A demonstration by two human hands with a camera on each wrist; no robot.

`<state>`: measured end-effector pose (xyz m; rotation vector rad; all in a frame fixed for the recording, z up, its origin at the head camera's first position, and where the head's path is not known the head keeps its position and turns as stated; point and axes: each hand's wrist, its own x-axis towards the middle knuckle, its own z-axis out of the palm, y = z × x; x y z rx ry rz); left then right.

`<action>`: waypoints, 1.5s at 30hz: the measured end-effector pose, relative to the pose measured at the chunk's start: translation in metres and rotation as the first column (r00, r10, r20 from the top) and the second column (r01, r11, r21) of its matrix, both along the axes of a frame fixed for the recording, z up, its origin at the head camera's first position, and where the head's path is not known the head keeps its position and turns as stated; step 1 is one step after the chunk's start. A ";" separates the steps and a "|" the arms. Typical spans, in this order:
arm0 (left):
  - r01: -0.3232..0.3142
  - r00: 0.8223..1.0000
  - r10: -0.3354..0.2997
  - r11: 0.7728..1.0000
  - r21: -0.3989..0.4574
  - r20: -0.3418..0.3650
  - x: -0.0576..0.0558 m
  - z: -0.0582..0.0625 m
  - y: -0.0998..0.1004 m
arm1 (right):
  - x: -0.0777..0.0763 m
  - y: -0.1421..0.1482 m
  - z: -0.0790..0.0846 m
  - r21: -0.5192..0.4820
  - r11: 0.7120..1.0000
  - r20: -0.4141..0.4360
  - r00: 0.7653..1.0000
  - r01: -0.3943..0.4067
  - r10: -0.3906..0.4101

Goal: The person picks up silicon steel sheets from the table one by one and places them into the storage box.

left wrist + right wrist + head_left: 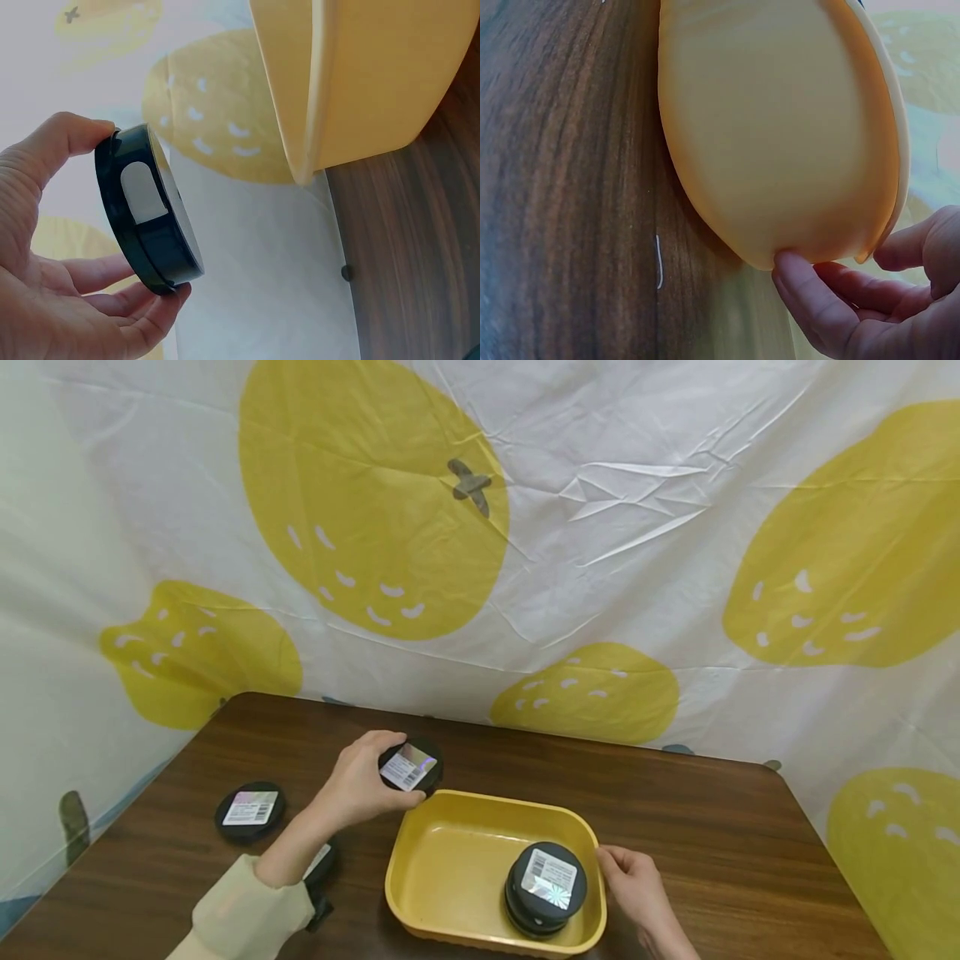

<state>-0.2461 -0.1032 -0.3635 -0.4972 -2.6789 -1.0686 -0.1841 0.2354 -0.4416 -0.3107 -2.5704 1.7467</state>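
My left hand point(358, 783) grips a flat round black jar point(410, 767) above the far left corner of the yellow tub point(450, 877). In the left wrist view the thumb and fingers span the sides of this jar point(146, 210), which is tilted and bears a pale sticker on its side. At the tub's right end my right hand point(637, 885) holds the edge. The right wrist view has its thumb at the rim and its fingers point(810, 296) against the outer wall. Inside the tub, at the right, stacked black jars point(546, 889) show a labelled top.
Another black jar point(251, 811) with a label lies on the brown wooden table point(697, 810) at the left. A further black jar point(322, 864) is partly hidden behind my left forearm. Behind the table hangs a white cloth point(615, 568) with yellow fruit prints.
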 end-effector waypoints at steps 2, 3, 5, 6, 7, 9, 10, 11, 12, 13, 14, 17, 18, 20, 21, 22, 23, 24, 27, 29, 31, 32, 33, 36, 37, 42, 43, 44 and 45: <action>0.004 1.000 -0.004 1.000 0.002 0.002 0.001 0.001 0.001 | 0.000 0.000 0.000 -0.026 1.000 0.009 1.000 0.002 -0.002; 0.005 1.000 -0.005 1.000 0.002 0.002 0.001 0.002 0.001 | 0.000 -0.001 -0.001 -0.037 0.999 0.016 1.000 0.007 -0.006; 0.006 1.000 -0.006 1.000 0.001 0.000 0.002 0.002 0.001 | 0.000 -0.001 -0.002 -0.062 0.998 0.026 1.000 0.010 -0.008; 0.005 1.000 -0.005 1.000 0.001 -0.002 0.002 0.002 0.001 | 0.000 -0.001 -0.002 -0.071 0.997 0.031 0.999 0.013 -0.011; 0.005 1.000 -0.005 1.000 0.000 -0.004 0.002 0.002 0.001 | 0.000 -0.001 -0.002 -0.077 0.997 0.033 0.999 0.014 -0.011; 0.004 1.000 -0.005 1.000 -0.001 -0.010 0.002 0.001 0.001 | 0.000 -0.001 -0.003 -0.088 0.996 0.035 0.999 0.015 -0.012; 0.004 1.000 -0.004 1.000 -0.001 -0.013 0.002 0.001 0.001 | 0.000 -0.001 -0.003 -0.092 0.996 0.038 0.999 0.015 -0.011; 0.004 1.000 -0.004 1.000 -0.001 -0.014 0.002 0.001 0.001 | 0.000 -0.001 -0.003 -0.095 0.995 0.039 0.999 0.016 -0.012; 0.005 1.000 -0.005 1.000 -0.001 -0.016 0.002 0.001 0.001 | 0.000 -0.001 -0.003 -0.096 0.995 0.040 0.999 0.017 -0.013; 0.006 1.000 -0.006 1.000 0.001 -0.017 0.002 0.001 0.001 | 0.000 -0.001 -0.003 -0.099 0.995 0.041 0.999 0.017 -0.013; 0.006 1.000 -0.006 1.000 0.001 -0.017 0.002 0.001 0.001 | 0.000 -0.001 -0.003 -0.101 0.995 0.042 0.999 0.017 -0.013; 0.008 1.000 -0.008 1.000 0.003 -0.015 0.003 0.002 0.001 | 0.001 -0.001 -0.003 -0.097 0.995 0.042 0.999 0.016 -0.012; 0.009 1.000 -0.009 1.000 0.003 -0.016 0.003 0.002 0.001 | 0.001 -0.001 -0.003 -0.097 0.995 0.042 0.999 0.015 -0.011; 0.010 1.000 -0.010 1.000 0.002 -0.015 0.003 0.002 0.002 | 0.001 -0.001 -0.003 -0.099 0.995 0.042 0.999 0.014 -0.010; 0.010 1.000 -0.010 1.000 0.002 -0.016 0.003 0.002 0.002 | 0.001 0.000 -0.003 -0.098 0.995 0.043 0.999 0.014 -0.010; 0.011 1.000 -0.011 1.000 0.000 -0.016 0.003 0.002 0.002 | 0.001 0.000 -0.003 -0.100 0.995 0.043 0.999 0.014 -0.009; 0.013 1.000 -0.013 1.000 -0.002 -0.017 0.003 0.002 0.002 | 0.001 0.000 -0.003 -0.101 0.995 0.043 0.999 0.013 -0.009; 0.015 1.000 -0.015 1.000 -0.002 -0.018 0.002 0.002 0.003 | 0.001 0.000 -0.003 -0.101 0.995 0.043 0.999 0.013 -0.009; 0.021 0.999 -0.021 1.000 -0.007 -0.025 0.002 0.001 0.004 | 0.001 0.000 -0.003 -0.107 0.994 0.044 0.999 0.010 -0.006; 0.025 0.999 -0.025 1.000 -0.008 -0.025 0.002 0.001 0.004 | 0.001 0.000 -0.002 -0.109 0.994 0.044 0.999 0.008 -0.004; 0.027 0.999 -0.027 1.000 -0.010 -0.023 0.002 0.000 0.005 | 0.001 0.000 -0.002 -0.110 0.994 0.043 0.999 0.008 -0.003; 0.028 0.999 -0.028 1.000 -0.010 -0.021 0.002 0.000 0.005 | 0.001 0.000 -0.002 -0.107 0.994 0.042 0.999 0.008 -0.004; 0.030 0.999 -0.030 1.000 -0.011 -0.018 0.002 0.000 0.006 | 0.001 0.000 -0.002 -0.106 0.994 0.041 0.999 0.008 -0.004; 0.039 0.999 -0.039 0.999 -0.013 -0.016 0.003 0.000 0.007 | 0.001 0.000 -0.002 -0.105 0.994 0.040 0.999 0.008 -0.004; 0.041 0.999 -0.042 0.999 -0.015 -0.017 0.003 -0.001 0.008 | 0.001 0.000 -0.002 -0.106 0.994 0.039 0.999 0.008 -0.004; 0.045 0.999 -0.045 0.999 -0.018 -0.013 0.002 -0.002 0.011 | 0.000 0.000 -0.002 -0.105 0.994 0.041 0.999 0.012 -0.007; 0.045 0.999 -0.045 0.999 -0.019 -0.008 0.002 -0.003 0.012 | 0.000 0.000 -0.002 -0.103 0.995 0.042 0.999 0.012 -0.008; 0.045 0.999 -0.045 0.999 -0.019 -0.004 0.002 -0.003 0.012 | 0.000 0.001 -0.002 -0.099 0.995 0.043 0.999 0.013 -0.009; 0.044 0.999 -0.045 0.999 -0.021 0.000 0.002 -0.003 0.013 | 0.000 0.001 -0.002 -0.095 0.995 0.044 0.999 0.013 -0.009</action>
